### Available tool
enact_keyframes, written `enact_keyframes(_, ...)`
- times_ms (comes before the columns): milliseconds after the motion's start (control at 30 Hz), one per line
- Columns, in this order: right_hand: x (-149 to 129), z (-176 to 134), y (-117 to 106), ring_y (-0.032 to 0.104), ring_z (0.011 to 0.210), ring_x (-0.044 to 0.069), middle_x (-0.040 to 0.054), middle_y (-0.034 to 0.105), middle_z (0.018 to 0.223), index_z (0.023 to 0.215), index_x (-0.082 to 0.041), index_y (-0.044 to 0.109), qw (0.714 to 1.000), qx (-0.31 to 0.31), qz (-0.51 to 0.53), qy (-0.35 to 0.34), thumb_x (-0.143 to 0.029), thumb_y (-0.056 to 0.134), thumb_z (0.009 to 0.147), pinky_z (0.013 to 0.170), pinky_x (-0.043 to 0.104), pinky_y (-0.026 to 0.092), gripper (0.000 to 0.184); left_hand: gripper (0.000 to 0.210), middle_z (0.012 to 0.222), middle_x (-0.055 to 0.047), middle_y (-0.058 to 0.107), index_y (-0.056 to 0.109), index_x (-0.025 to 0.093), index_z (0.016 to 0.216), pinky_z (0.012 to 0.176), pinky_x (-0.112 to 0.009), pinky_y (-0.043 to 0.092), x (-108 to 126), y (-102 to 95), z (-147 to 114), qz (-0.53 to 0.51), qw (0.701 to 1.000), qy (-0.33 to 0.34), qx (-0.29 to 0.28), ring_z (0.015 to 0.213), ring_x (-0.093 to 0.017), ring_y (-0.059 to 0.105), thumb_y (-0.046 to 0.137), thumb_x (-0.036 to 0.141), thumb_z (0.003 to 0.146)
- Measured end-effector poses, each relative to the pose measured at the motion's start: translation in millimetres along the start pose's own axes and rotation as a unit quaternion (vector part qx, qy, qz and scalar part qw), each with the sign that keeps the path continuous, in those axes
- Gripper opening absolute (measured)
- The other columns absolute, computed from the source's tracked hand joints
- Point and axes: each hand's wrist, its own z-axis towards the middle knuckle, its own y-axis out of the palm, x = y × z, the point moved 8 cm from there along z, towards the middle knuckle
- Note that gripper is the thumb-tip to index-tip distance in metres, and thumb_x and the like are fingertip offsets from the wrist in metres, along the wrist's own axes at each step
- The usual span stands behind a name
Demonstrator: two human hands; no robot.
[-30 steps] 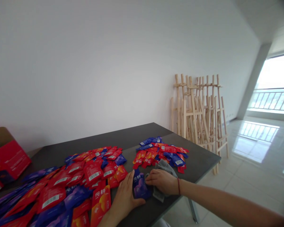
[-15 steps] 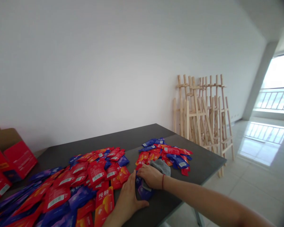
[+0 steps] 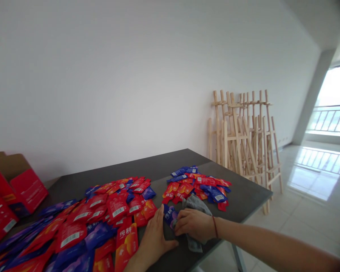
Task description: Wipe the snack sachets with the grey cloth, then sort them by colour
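Left hand point(image 3: 153, 237), thumb and fingers spread, lies at the left edge of a blue pouch point(image 3: 169, 215) on the dark desk point(image 3: 170, 158). Right hand point(image 3: 196, 225) grips a grey cloth point(image 3: 198, 204) at the pouch's right side. Larger pouch heap point(image 3: 117, 208), red and blue, at left; smaller heap point(image 3: 206, 180) beyond the cloth. Open red box point(image 3: 31, 189), far left. Wooden easels point(image 3: 234, 138) beyond the desk.

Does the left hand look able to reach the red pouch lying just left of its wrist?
Probably yes: the red pouch lies face up close beside the left hand, and nothing seems to cover its front, though those fingers are at the blue pouch.
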Motion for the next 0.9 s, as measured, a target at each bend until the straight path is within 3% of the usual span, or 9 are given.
enact_keyframes(200, 31.7, 18.5, -4.1, 0.054, 0.109, 0.022, 0.0086, 0.065, 0.120, 0.122, -0.018, 0.061, 0.998, 0.017, 0.010, 0.063, -0.006, 0.045, 0.075, 0.098, 0.036, 0.039, 0.051, 0.104, 0.153, -0.016, 0.032, 0.024, 0.010, 0.147, 0.116, -0.046, 0.025, 5.6, -3.1, -1.7, 0.027, 1.000, -0.004, -0.003, 0.142, -0.030, 0.029, 0.073, 0.037, 0.059)
enact_keyframes(400, 69.7, 45.9, 3.0, 0.060, 0.102, 0.025, 0.0145, 0.067, 0.109, 0.111, -0.011, 0.065, 0.972, 0.004, -0.024, 0.234, -0.011, 0.050, 0.077, 0.094, 0.037, 0.043, 0.037, 0.097, 0.154, -0.016, 0.031, 0.021, 0.010, 0.148, 0.116, -0.045, 0.025, 11.9, -10.8, -5.2, 0.029, 0.999, -0.021, -0.008, 0.142, -0.029, 0.029, 0.065, 0.041, 0.068)
enact_keyframes(500, 60.9, 45.0, 4.9, 0.059, 0.105, 0.025, 0.0145, 0.066, 0.113, 0.114, -0.011, 0.064, 0.980, 0.004, -0.006, 0.201, -0.011, 0.050, 0.075, 0.095, 0.038, 0.043, 0.041, 0.092, 0.152, -0.017, 0.034, 0.024, 0.010, 0.147, 0.116, -0.047, 0.025, 10.0, -10.9, -4.5, 0.026, 0.999, -0.021, 0.000, 0.141, -0.029, 0.030, 0.063, 0.040, 0.070)
enact_keyframes(633, 30.6, 26.9, 4.4, 0.055, 0.112, 0.022, 0.0110, 0.062, 0.123, 0.121, -0.013, 0.061, 0.995, 0.016, 0.049, 0.086, -0.009, 0.048, 0.070, 0.099, 0.034, 0.041, 0.053, 0.095, 0.150, -0.018, 0.037, 0.026, 0.009, 0.146, 0.114, -0.047, 0.028, 7.5, -8.1, -2.6, 0.024, 1.000, -0.012, 0.009, 0.140, -0.030, 0.033, 0.067, 0.040, 0.066)
enact_keyframes(767, 9.8, 3.5, 3.1, 0.055, 0.107, 0.022, 0.0087, 0.063, 0.123, 0.118, -0.014, 0.062, 0.998, 0.030, 0.056, -0.008, -0.009, 0.048, 0.069, 0.097, 0.035, 0.041, 0.052, 0.092, 0.146, -0.016, 0.044, 0.033, 0.013, 0.144, 0.112, -0.049, 0.031, 11.1, -8.5, -2.4, 0.040, 0.999, 0.010, 0.002, 0.136, -0.031, 0.040, 0.069, 0.039, 0.064)
enact_keyframes(833, 13.0, -3.2, 6.1, 0.055, 0.105, 0.022, 0.0079, 0.063, 0.122, 0.117, -0.017, 0.064, 0.999, 0.021, 0.030, -0.003, -0.011, 0.049, 0.071, 0.093, 0.036, 0.043, 0.048, 0.088, 0.145, -0.015, 0.046, 0.037, 0.015, 0.142, 0.112, -0.050, 0.031, 14.4, -11.4, -3.4, 0.055, 0.998, 0.017, 0.000, 0.134, -0.031, 0.042, 0.070, 0.038, 0.063)
enact_keyframes(900, 26.3, -5.2, 8.3, 0.054, 0.105, 0.023, 0.0069, 0.063, 0.122, 0.116, -0.020, 0.064, 0.999, 0.019, 0.000, 0.048, -0.012, 0.049, 0.075, 0.090, 0.037, 0.044, 0.045, 0.083, 0.144, -0.012, 0.048, 0.043, 0.019, 0.139, 0.113, -0.051, 0.030, 19.1, -14.4, -5.2, 0.071, 0.997, 0.027, -0.001, 0.133, -0.032, 0.043, 0.070, 0.039, 0.064)
